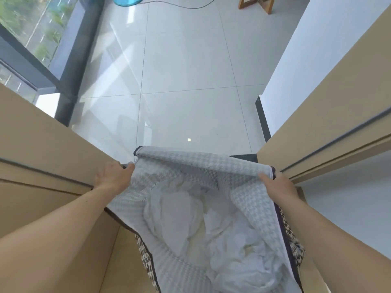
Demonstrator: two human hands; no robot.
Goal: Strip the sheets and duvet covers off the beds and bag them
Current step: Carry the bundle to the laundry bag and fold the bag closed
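Below, the left grip (112, 176) and right grip (277, 185) each clench the rim of a grey houndstooth fabric bag (190, 163), spreading it open between tan panels (53, 149); crumpled white sheets (211, 225) lie inside.

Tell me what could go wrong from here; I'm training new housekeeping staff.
The left hand and right hand grip only the rim of the bag; the white linen could drag it loose. The bag sits between close wooden panels and may snag. A cable crosses the glossy floor ahead: trip hazard.
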